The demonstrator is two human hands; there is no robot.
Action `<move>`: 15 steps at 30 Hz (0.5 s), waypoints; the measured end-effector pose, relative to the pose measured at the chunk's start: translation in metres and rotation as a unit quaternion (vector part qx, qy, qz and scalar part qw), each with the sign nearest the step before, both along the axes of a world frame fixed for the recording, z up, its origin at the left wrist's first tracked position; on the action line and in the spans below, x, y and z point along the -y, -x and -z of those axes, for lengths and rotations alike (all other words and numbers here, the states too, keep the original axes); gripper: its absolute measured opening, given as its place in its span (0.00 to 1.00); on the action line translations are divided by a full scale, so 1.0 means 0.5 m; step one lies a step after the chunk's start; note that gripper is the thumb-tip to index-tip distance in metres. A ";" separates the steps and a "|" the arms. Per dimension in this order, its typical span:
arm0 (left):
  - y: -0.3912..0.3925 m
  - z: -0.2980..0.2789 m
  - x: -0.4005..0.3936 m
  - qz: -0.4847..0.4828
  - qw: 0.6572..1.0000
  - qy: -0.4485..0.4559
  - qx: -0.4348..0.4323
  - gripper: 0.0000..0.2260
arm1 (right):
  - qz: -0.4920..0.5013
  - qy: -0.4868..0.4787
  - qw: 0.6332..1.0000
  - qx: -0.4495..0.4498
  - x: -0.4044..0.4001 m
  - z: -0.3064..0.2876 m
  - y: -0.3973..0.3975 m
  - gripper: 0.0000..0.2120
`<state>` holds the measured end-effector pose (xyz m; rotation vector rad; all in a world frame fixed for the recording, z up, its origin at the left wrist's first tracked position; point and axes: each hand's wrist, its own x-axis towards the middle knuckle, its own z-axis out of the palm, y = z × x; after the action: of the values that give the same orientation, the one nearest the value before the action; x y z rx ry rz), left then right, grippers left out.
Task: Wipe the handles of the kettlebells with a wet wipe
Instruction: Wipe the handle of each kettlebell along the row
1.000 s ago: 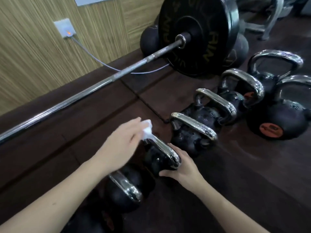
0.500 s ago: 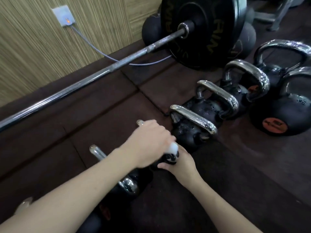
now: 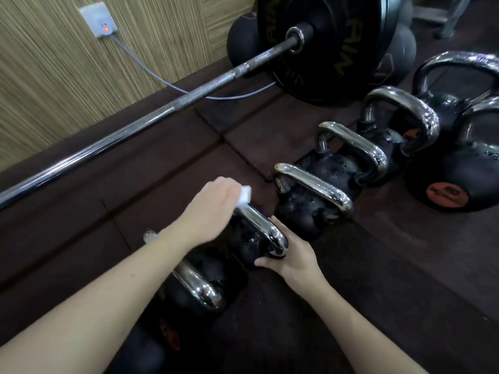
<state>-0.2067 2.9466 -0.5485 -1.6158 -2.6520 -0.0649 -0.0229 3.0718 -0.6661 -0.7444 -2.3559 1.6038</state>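
- Your left hand (image 3: 213,209) curls round a soft white wet wipe (image 3: 244,195) and presses it on the far end of a shiny, round metal handle (image 3: 260,225).
- That handle bends like a hoop over a small black kettlebell (image 3: 244,244) with a bumpy skin.
- Your right hand (image 3: 293,255) holds the near side of the same kettlebell, fingers wrapped on its round body just under the handle's bend.
- Just past your left hand stands the next kettlebell (image 3: 305,209), black with a smooth silver handle. More kettlebells line up beyond it.
- Under your left arm sits another kettlebell (image 3: 199,287) with a shiny curved handle.
- Far from your grip, a long steel barbell (image 3: 151,122) lies across the dark rubber floor (image 3: 405,265), with a big black round plate (image 3: 324,47) on its end.
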 end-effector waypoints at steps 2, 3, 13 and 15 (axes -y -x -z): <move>0.014 -0.006 -0.016 -0.107 0.991 0.002 0.077 0.18 | 0.003 -0.002 1.000 -0.013 -0.002 -0.002 -0.005 0.49; 0.012 -0.006 -0.024 -0.144 0.983 0.012 0.108 0.18 | 0.002 -0.004 1.000 -0.021 -0.002 -0.004 -0.006 0.49; -0.179 0.010 -0.028 0.249 0.953 0.138 -0.106 0.10 | -0.002 -0.081 0.995 0.050 0.001 -0.011 -0.003 0.18; -0.151 0.027 -0.020 0.271 0.954 0.079 -0.102 0.11 | 0.000 -0.092 0.995 0.048 -0.004 -0.003 -0.008 0.18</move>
<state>-0.1313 2.9566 -0.5619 -2.2173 -2.0406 0.2887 -0.0187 3.0736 -0.6648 -0.7972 -2.5276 1.3559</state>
